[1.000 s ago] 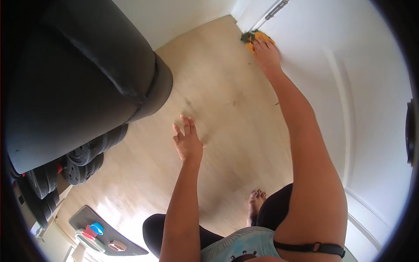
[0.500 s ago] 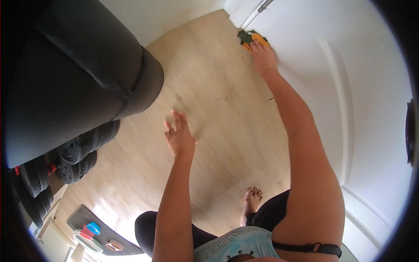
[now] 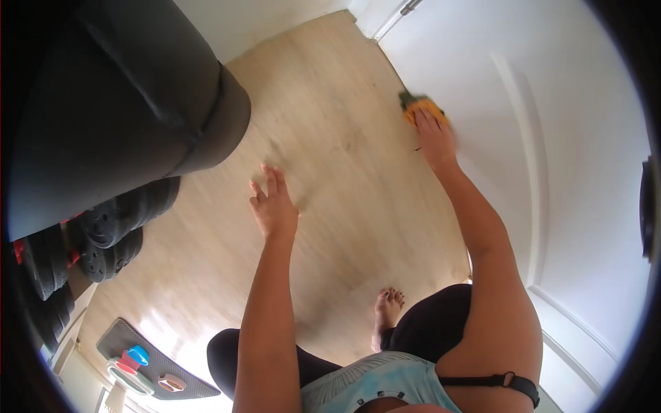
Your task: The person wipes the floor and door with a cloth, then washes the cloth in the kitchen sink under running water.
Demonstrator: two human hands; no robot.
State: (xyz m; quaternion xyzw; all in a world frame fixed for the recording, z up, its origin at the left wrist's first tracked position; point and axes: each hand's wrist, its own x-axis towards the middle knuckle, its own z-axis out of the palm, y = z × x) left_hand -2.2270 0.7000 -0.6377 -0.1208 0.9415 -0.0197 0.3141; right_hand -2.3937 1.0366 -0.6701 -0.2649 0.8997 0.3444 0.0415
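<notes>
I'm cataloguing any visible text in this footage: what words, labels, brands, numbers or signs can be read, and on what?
No text can be read in this view.
Small dark marks on the light blue top: too small to tell whether they are letters.
Black discs at left: no legible markings.
Orange and green cloth at the right hand: blurred, no lettering visible.

Pale wood-look floor (image 3: 337,199) beside white door (image 3: 585,158)
</notes>
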